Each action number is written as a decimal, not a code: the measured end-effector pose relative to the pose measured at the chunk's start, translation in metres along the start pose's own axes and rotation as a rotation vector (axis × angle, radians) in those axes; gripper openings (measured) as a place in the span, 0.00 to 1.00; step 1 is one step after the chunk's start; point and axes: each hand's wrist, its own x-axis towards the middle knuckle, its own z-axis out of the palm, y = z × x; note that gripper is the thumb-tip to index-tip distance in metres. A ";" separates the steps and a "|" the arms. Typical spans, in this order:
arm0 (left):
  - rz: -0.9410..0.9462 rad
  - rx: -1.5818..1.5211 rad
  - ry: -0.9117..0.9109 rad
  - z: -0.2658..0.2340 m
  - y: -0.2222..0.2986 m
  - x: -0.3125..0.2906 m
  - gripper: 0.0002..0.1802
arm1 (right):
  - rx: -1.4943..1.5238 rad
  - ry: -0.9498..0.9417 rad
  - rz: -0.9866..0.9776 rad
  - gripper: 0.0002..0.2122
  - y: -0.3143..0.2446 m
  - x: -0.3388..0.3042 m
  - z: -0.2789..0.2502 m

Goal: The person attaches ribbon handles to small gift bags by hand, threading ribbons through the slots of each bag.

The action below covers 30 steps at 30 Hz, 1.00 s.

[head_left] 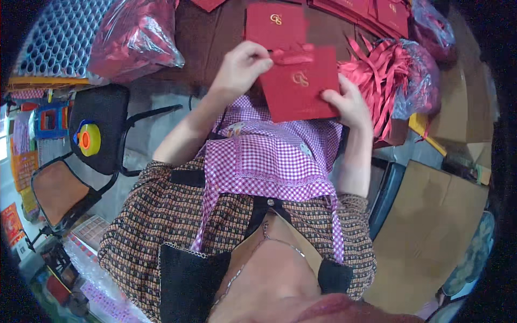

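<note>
I hold a flat red gift bag (301, 99) with a small gold emblem in front of me, above my lap. My right hand (350, 102) grips its right edge, thumb on the front face and fingers behind. At the bag's top edge lies a short loop of red ribbon (293, 55). My left hand (242, 67) is closed in a pinch at the left end of this ribbon, beside the bag's upper left corner. Just beyond, a second red bag (274, 24) with the same emblem lies flat on the brown table (207, 35).
A bundle of loose red ribbons (377, 75) lies at the right, by a clear plastic bag (412, 89). More red bags (390, 16) are stacked at the far right. A filled plastic sack (137, 43) stands far left. Chairs (99, 118) and cardboard (425, 231) flank me.
</note>
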 end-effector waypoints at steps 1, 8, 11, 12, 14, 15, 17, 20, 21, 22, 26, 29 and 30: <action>0.036 0.123 -0.087 0.003 0.012 -0.002 0.05 | -0.012 0.002 -0.003 0.24 0.008 -0.002 -0.001; 0.521 0.219 -0.232 -0.012 0.036 0.032 0.16 | 0.119 -0.048 0.129 0.17 -0.004 -0.013 -0.019; 0.197 -0.010 -0.594 0.006 0.031 0.033 0.23 | -0.109 -0.172 0.053 0.14 -0.029 -0.008 -0.018; 0.271 -0.094 -0.674 0.012 0.026 0.035 0.24 | -0.104 -0.206 0.015 0.13 -0.034 -0.008 -0.018; -0.052 -0.248 -0.826 0.010 0.026 0.031 0.22 | -0.099 -0.237 -0.016 0.12 -0.035 -0.009 -0.021; -0.054 -0.254 -0.830 0.008 0.026 0.032 0.22 | -0.081 -0.216 -0.017 0.11 -0.033 -0.011 -0.026; -0.046 0.028 -0.792 -0.002 0.026 0.036 0.16 | -0.103 -0.211 -0.052 0.11 -0.032 -0.016 -0.040; -0.245 -0.059 -0.618 -0.018 0.042 0.036 0.08 | -0.383 -0.156 -0.087 0.12 -0.032 -0.019 -0.046; -0.203 -0.140 -0.617 -0.023 0.032 0.042 0.06 | -0.495 -0.114 -0.163 0.14 -0.032 -0.021 -0.043; -0.048 -0.081 -0.530 -0.024 0.028 0.044 0.06 | -0.495 -0.109 -0.157 0.14 -0.034 -0.023 -0.038; 0.278 0.122 -0.576 -0.048 0.045 0.041 0.06 | -0.833 -0.059 -0.495 0.20 -0.068 -0.024 -0.007; 0.361 0.131 -0.637 -0.056 0.068 0.028 0.06 | -1.177 0.125 -0.700 0.16 -0.072 -0.031 0.000; 0.368 0.102 -0.666 -0.057 0.074 0.023 0.06 | -1.179 0.128 -0.695 0.16 -0.075 -0.032 0.003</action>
